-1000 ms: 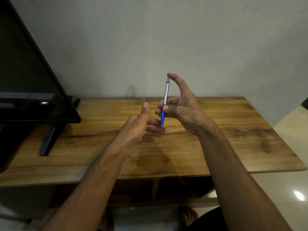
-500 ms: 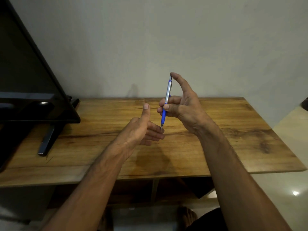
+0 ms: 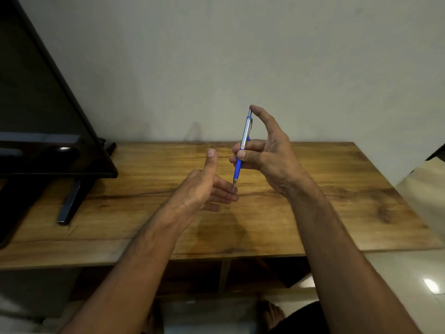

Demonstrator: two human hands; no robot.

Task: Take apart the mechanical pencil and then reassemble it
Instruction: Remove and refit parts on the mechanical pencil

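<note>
1. Head view: shows one mechanical pencil (image 3: pixel 246 131), in one piece, up in the air above the tabletop (image 3: pixel 337 189) and between the two hands.
2. Stands with its long axis nearly upright, leaning slightly: push-button end up and a little to the right, metal tip down and a little to the left.
3. Carries a silver upper barrel with a clip and a blue grip section below it.
4. With the right hand (image 3: pixel 269 157), grips the pencil: thumb and curled fingers pinch it about where silver meets blue, and the index fingertip rests on the top cap.
5. With the left hand (image 3: pixel 199 189), holds nothing: released, thumb raised, fingers stretched to the right beneath the pencil's tip. Touches the tip with the index finger or lies just under it; cannot tell which.
6. Counted: one pencil, two hands, two bare forearms, one tabletop of brown grained wood.
7. At the left, one dark flat screen (image 3: pixel 36 104) on the tabletop, propped on a black foot (image 3: pixel 69 203), well apart from the hands.
8. Behind, a plain pale wall (image 3: pixel 216 56); at the lower right, glossy floor tiles (image 3: pixel 419 268); under the tabletop, shadowed open compartments.
</note>
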